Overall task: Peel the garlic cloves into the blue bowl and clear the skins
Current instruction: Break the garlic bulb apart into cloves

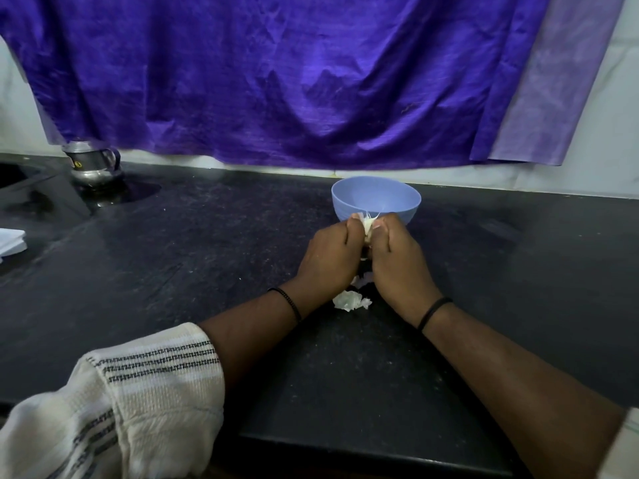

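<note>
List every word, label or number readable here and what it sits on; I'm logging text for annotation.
Round sticker on the steel jug: a small yellow mark, too small to read.
Blue bowl: no text shows.
Purple cloth: no text shows.
White folded item at the left edge: no text shows.
Nothing is legible.

Blue bowl (376, 198) smooth matt plastic. Behind it, purple cloth (276, 81) creased, slight sheen. Desk (207, 257) dark speckled stone, semi-gloss. Far left of bowl, metal jug (91, 164) shiny. Skins (351, 300) papery.
</note>
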A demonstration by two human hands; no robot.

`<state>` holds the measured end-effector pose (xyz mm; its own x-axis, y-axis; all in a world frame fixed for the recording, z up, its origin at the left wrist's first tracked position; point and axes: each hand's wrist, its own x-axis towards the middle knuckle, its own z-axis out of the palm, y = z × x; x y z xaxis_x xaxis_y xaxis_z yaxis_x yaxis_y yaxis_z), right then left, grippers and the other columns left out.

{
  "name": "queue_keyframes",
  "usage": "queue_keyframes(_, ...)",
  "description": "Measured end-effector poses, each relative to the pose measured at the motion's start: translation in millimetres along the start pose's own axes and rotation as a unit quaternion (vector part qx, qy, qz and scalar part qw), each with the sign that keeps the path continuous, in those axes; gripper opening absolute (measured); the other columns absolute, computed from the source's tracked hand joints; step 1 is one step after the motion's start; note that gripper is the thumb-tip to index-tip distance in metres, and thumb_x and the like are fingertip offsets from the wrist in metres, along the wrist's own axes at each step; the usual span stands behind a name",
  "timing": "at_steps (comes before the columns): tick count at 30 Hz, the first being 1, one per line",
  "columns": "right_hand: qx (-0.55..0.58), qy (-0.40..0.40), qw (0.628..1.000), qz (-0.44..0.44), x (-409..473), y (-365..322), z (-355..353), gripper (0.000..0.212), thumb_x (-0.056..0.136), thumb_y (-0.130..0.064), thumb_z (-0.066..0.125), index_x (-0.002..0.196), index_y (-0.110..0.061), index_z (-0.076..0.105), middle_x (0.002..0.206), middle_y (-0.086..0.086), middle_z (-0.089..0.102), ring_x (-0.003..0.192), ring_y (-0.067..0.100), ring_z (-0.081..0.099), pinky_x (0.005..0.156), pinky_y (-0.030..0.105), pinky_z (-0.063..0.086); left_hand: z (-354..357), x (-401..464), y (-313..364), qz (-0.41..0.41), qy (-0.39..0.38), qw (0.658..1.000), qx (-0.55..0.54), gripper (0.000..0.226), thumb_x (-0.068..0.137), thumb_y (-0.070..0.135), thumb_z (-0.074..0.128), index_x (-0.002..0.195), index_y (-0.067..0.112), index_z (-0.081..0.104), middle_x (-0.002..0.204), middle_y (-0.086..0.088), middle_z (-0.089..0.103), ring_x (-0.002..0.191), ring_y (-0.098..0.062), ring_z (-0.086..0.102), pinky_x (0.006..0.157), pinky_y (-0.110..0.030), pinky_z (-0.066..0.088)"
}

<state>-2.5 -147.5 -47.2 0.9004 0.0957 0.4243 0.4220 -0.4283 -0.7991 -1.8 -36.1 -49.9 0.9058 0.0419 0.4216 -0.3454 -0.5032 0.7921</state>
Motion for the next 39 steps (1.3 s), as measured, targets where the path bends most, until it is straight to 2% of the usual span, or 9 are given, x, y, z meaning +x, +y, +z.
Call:
queue_keyframes(4, 0.119, -0.038, 0.99, 0.068, 7.9, 2.4, -10.0, 0.024, 0.106, -0.021, 0.037, 0.087, -0.021, 0.052, 0.069, -0.006, 0.053, 0.052, 0.0, 0.046, 0.048, 0.02, 0.034, -0.7, 5.0, -5.1, -0.044, -0.029, 0.997, -0.064, 0.045, 0.107, 0.034, 0.032, 0.074, 0.016, 0.056, 0.073, -0.009, 0.063, 0.062, -0.013, 0.051, 0.063, -0.034, 0.041)
queue_keyframes(8, 0.174, -0.061, 0.977, 0.104, 12.8, 4.2, -20.0, 0.02, 0.104, -0.015, 0.046, 0.099, -0.011, 0.064, 0.077, 0.003, 0.056, 0.056, 0.007, 0.043, 0.043, 0.021, 0.034, -5.7, 9.0, -7.1, -0.027, -0.046, 0.997, -0.051, 0.042, 0.108, 0.037, 0.03, 0.082, 0.017, 0.056, 0.066, -0.002, 0.057, 0.056, -0.01, 0.048, 0.059, -0.031, 0.041)
queue_keyframes(16, 0.205, -0.074, 0.964, 0.15, 18.3, 7.1, -24.5, 0.017, 0.1, -0.008, 0.054, 0.094, -0.011, 0.07, 0.094, 0.011, 0.066, 0.066, 0.013, 0.057, 0.057, 0.027, 0.055, -11.0, 9.1, -6.9, -0.013, -0.044, 0.998, 0.039, 0.044, 0.107, 0.038, 0.033, 0.096, 0.005, 0.06, 0.069, -0.001, 0.061, 0.056, -0.009, 0.052, 0.056, -0.027, 0.039)
queue_keyframes(21, 0.119, -0.098, 0.983, 0.098, 17.7, 11.0, -34.0, 0.025, 0.087, 0.008, 0.066, 0.105, -0.009, 0.068, 0.092, 0.012, 0.072, 0.081, 0.018, 0.068, 0.075, 0.026, 0.059, -18.5, 14.3, -14.3, -0.018, -0.024, 0.994, 0.107, 0.042, 0.105, 0.045, 0.036, 0.089, 0.012, 0.058, 0.076, -0.003, 0.065, 0.072, -0.022, 0.062, 0.069, -0.04, 0.051)
queue_keyframes(25, -0.023, -0.116, 0.991, 0.07, 16.3, 15.0, -38.5, 0.024, 0.076, -0.003, 0.082, 0.092, -0.019, 0.074, 0.078, 0.0, 0.076, 0.077, 0.011, 0.073, 0.077, 0.023, 0.055, -20.9, 15.5, -16.3, -0.03, -0.026, 0.991, 0.125, 0.04, 0.102, 0.049, 0.042, 0.087, 0.015, 0.056, 0.079, -0.004, 0.066, 0.074, -0.023, 0.064, 0.073, -0.046, 0.054)
queue_keyframes(29, -0.017, -0.095, 0.993, 0.074, 16.7, 15.8, -38.7, 0.004, 0.086, -0.016, 0.075, 0.082, -0.019, 0.076, 0.074, -0.003, 0.076, 0.071, 0.007, 0.07, 0.071, 0.023, 0.054, -21.2, 14.7, -14.7, -0.033, -0.04, 0.991, 0.12, 0.037, 0.1, 0.051, 0.047, 0.09, 0.016, 0.057, 0.081, -0.003, 0.068, 0.062, -0.019, 0.062, 0.069, -0.046, 0.056)
queue_keyframes(33, 0.028, -0.053, 0.996, 0.072, 19.1, 11.8, -38.7, 0.012, 0.095, -0.017, 0.063, 0.09, -0.016, 0.074, 0.081, 0.0, 0.075, 0.061, -0.007, 0.062, 0.06, 0.011, 0.046, -21.0, 14.2, -15.5, -0.028, -0.051, 0.993, 0.099, 0.033, 0.102, 0.045, 0.047, 0.09, 0.016, 0.058, 0.078, -0.002, 0.069, 0.054, -0.009, 0.058, 0.063, -0.042, 0.054)
queue_keyframes(36, 0.066, -0.09, 0.993, 0.048, 14.8, 6.7, -38.2, 0.008, 0.093, -0.026, 0.067, 0.095, -0.021, 0.073, 0.082, -0.001, 0.075, 0.064, -0.003, 0.064, 0.056, 0.01, 0.046, -18.8, 14.1, -16.0, -0.011, -0.053, 0.996, 0.072, 0.031, 0.103, 0.039, 0.048, 0.09, 0.014, 0.061, 0.073, 0.001, 0.069, 0.047, 0.002, 0.055, 0.054, -0.028, 0.045)
queue_keyframes(39, 0.069, -0.09, 0.993, 0.036, 13.7, 6.3, -36.8, 0.004, 0.089, -0.03, 0.073, 0.088, -0.026, 0.072, 0.072, -0.003, 0.073, 0.063, 0.005, 0.065, 0.056, 0.018, 0.048, -14.9, 12.4, -14.4, 0.007, -0.052, 0.998, 0.027, 0.034, 0.104, 0.034, 0.048, 0.086, 0.008, 0.062, 0.067, 0.0, 0.067, 0.047, 0.001, 0.055, 0.051, -0.021, 0.042)
